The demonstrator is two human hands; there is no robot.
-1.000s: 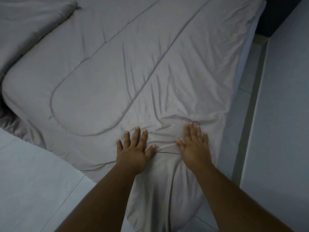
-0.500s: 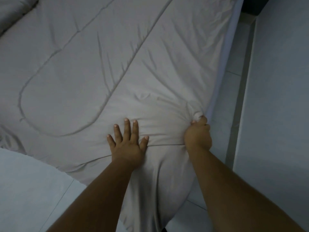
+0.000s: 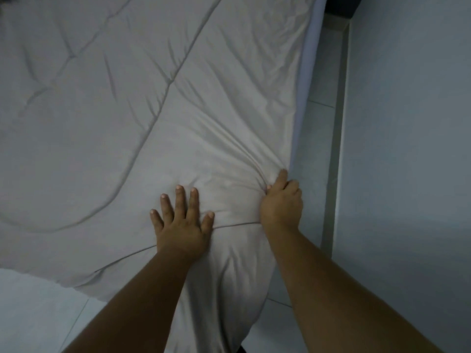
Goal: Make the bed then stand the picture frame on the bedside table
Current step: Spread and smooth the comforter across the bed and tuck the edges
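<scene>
Right hand (image 3: 281,203): a second ago you had it flat; now it bunches the quilt (image 3: 158,103) at the bed's right edge.
Quilt: folds now fan from your fist.

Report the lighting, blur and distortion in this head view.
Head view: dim, flat, bluish light with no glare; soft shadows in the comforter folds near the right hand; left hand fairly sharp; wide-angle lens tilts the wall edge.
</scene>
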